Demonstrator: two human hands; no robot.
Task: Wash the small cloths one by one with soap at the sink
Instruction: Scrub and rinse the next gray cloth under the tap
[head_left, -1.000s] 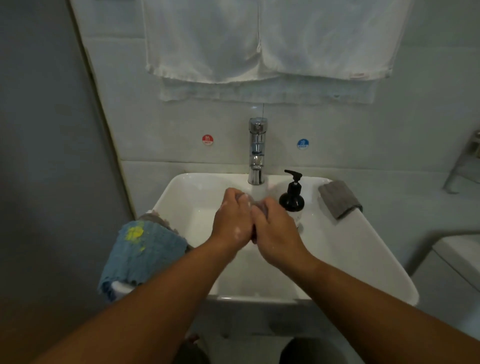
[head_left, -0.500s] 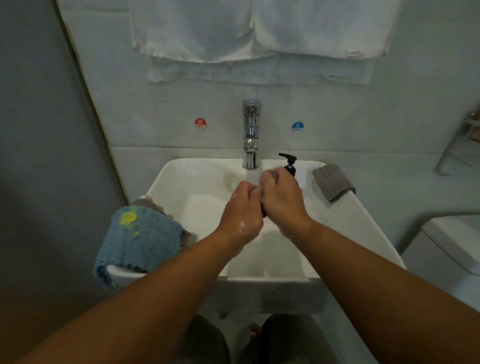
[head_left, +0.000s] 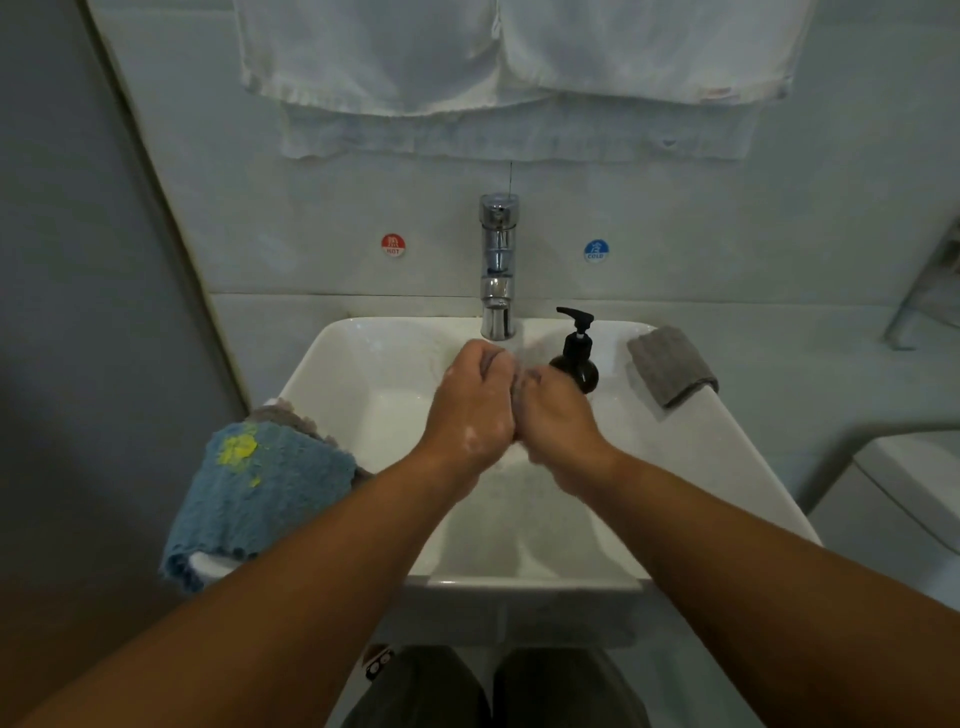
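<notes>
We log both hands knuckle to knuckle just below the faucet (head_left: 497, 265), over the sink (head_left: 322, 364). Left hand (head_left: 470, 410) and right hand (head_left: 558, 415) are curled tight, gripping a small grey cloth (head_left: 516, 382) between them; we see only a sliver. Suds on the left hand. Soap bottle (head_left: 576, 358) just right of the faucet, folded grey cloth (head_left: 670, 364) further right. Blue cloth (head_left: 260, 488) hangs lower left of the faucet. White towels (head_left: 493, 67) hang above it.

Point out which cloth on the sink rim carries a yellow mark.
The blue cloth, draped on the left of the sink; the grey cloth at the right is plain.
</notes>
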